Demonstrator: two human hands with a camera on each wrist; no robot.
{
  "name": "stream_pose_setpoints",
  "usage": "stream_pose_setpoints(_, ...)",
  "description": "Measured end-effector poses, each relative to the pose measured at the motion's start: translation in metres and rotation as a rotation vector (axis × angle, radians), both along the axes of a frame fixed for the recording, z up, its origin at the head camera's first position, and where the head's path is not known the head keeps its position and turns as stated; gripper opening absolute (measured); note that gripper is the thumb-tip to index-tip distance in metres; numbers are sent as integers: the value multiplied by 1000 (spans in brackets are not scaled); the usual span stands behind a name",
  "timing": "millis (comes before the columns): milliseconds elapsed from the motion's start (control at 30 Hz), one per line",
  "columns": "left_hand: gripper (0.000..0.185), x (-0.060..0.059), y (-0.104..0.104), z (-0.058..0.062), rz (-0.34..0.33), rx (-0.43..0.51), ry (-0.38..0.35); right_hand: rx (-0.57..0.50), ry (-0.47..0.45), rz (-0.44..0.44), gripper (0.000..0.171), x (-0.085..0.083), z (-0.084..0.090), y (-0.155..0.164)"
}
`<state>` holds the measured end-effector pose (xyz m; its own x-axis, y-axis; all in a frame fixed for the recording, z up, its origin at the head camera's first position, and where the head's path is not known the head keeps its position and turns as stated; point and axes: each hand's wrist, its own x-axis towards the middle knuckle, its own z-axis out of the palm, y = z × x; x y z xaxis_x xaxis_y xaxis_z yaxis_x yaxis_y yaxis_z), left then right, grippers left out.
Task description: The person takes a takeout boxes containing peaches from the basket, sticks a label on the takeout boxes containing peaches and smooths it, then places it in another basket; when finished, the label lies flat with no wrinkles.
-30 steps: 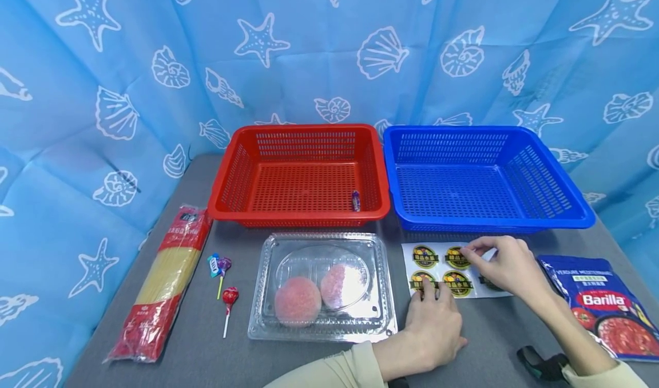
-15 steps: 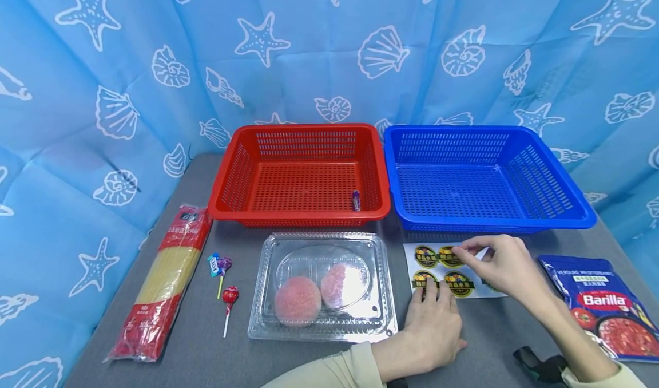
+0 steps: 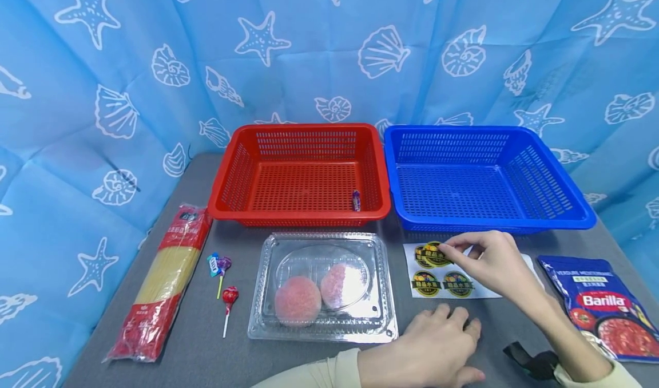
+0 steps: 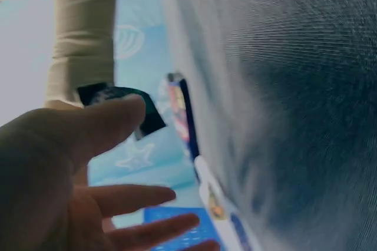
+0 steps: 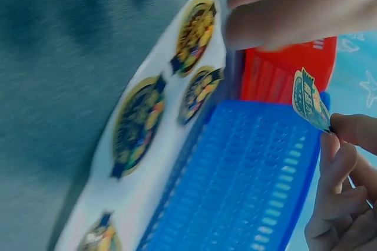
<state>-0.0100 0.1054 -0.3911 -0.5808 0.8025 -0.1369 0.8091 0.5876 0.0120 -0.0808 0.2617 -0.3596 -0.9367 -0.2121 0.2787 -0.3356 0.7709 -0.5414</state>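
In the head view my right hand [image 3: 496,265] pinches the edge of a round black-and-gold sticker [image 3: 439,254] between thumb and index finger. The right wrist view shows that sticker [image 5: 308,99] lifted off the backing. Under it lies a white sticker sheet [image 3: 484,289] bearing several like labels, one partly covered by the raised sticker. My left hand [image 3: 437,342] is just in front of the sheet, palm down and apart from it. Its fingers look spread and hold nothing in the left wrist view. Left of the sheet sits a clear lidded clamshell box [image 3: 321,333] with two peaches [image 3: 297,301] inside.
A red basket [image 3: 304,215] holding one small wrapped candy [image 3: 356,200] and a blue basket [image 3: 494,222] stand behind. Noodles in a bag [image 3: 165,273] and lollipops [image 3: 230,296] lie left. A Barilla pouch [image 3: 602,302] is at right; a dark strap [image 3: 535,360] hangs by my right wrist.
My right hand has peeled the upper sticker off the sheet and moved it left. My left hand has come off the sheet and drawn back toward the front.
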Motion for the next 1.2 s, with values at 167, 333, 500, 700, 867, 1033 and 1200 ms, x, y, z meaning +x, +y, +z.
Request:
stream_pose_setpoints(167,68,-3,-26,17,-113,78,-83,-36,-14,53,6,-1,7,-12)
stream_pose_setpoints(333,62,-9,-69,34,-160,182,-290,-81,-39,105,4,-4,12,-26)
stream_pose_setpoints(500,57,-12,-118,46,-167,412,-377,-101,-60,143,4,-8,15,-40)
stream_pose_setpoints(700,69,-18,-176,49,-47,620,-225,-128,-119,177,4,-15,19,-62)
stream_pose_setpoints(867,92,-31,-216,39,125,620,-116,-166,-147,222,4,-18,23,-81)
stream_pose_setpoints(1033,109,-43,-252,21,221,579,-18,-207,-179,283,4,-21,24,-100)
stream_pose_setpoints(1200,118,-44,-272,7,317,556,-108,-244,-258,332,4,-25,24,-120)
